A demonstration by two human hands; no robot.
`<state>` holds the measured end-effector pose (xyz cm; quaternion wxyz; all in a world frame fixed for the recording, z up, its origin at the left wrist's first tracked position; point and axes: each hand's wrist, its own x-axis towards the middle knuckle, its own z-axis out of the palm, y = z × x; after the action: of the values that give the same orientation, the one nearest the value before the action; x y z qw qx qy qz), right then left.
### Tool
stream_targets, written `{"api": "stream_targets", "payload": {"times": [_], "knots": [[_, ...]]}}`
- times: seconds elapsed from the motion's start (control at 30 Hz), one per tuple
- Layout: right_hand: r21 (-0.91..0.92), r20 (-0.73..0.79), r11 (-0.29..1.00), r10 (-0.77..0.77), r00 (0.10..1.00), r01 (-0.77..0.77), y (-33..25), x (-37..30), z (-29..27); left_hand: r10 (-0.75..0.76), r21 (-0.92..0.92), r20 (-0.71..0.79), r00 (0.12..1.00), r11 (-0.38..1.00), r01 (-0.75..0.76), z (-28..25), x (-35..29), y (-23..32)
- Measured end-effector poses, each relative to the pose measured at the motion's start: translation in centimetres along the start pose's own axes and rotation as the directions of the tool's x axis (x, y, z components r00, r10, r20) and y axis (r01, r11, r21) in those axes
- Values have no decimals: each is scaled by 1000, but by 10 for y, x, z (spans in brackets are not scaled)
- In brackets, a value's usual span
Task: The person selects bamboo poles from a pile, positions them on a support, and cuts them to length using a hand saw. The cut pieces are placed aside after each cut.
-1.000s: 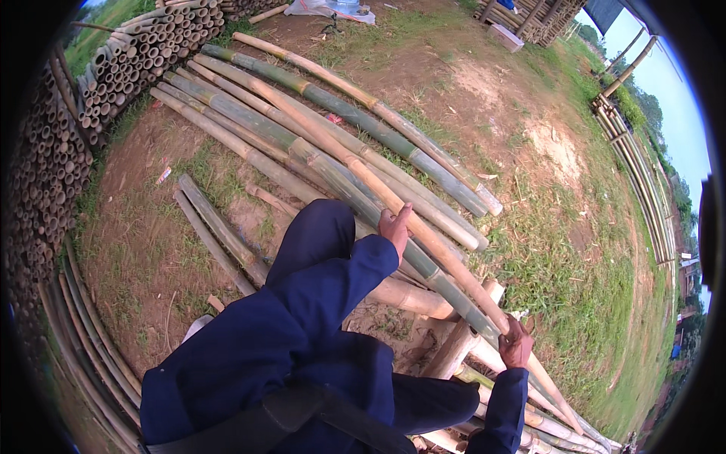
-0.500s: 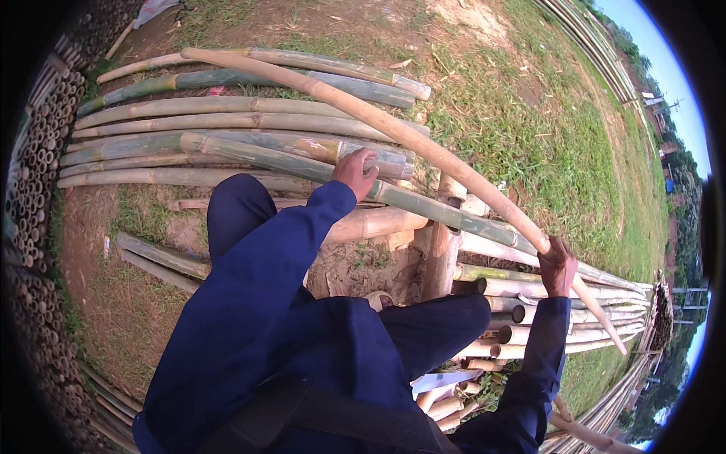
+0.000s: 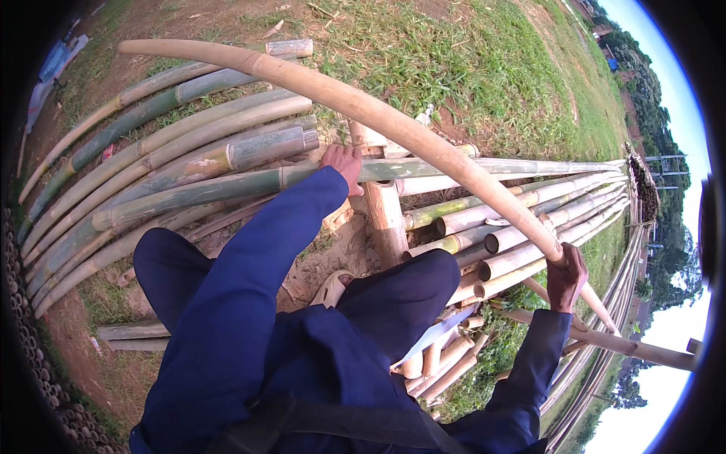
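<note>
Bamboo pole (image 3: 363, 106), pale and slim, slants across the view from upper left to lower right, passing in front of the other poles. Near its lower right part the right hand (image 3: 566, 280) is wrapped round it, fingers curled tight. The left hand (image 3: 345, 165) lies across a green pole (image 3: 204, 193), its fingers bent over the top; whether it squeezes, I cannot tell. At the left, a row of poles (image 3: 265, 147) lies side by side, the cut ends near the left hand. A short log (image 3: 386, 219) runs crosswise under the green pole, and right of it hollow poles (image 3: 476, 216) stretch away. One sandal (image 3: 331, 289) shows beside the person's knee (image 3: 408, 291); grass (image 3: 499, 83) grows beyond.
</note>
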<state>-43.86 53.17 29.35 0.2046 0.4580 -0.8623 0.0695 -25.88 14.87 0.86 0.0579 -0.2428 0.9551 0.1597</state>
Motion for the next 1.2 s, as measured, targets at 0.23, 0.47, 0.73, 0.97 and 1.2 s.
{"api": "stream_targets", "payload": {"times": [0.23, 0.47, 0.73, 0.97, 1.2], "knots": [[13, -15, 999, -51, 999, 51, -13, 1, -9, 50, 10, -53, 997, 999, -50, 69, 31, -22], [-108, -36, 994, -16, 999, 12, -25, 3, -16, 177, -75, -154, 972, 979, -190, 10, -7, -7], [-45, -46, 999, 9, 999, -11, -13, 8, -5, 144, -39, -98, 985, 988, -148, -40, -102, -77], [133, -117, 991, 18, 993, -2, -32, 17, 21, -16, 163, -130, 991, 986, 38, -95, -224, -237], [238, -110, 969, 97, 989, -69, -72, 18, 25, -503, 498, -18, 864, 745, 444, -107, -377, -396]]}}
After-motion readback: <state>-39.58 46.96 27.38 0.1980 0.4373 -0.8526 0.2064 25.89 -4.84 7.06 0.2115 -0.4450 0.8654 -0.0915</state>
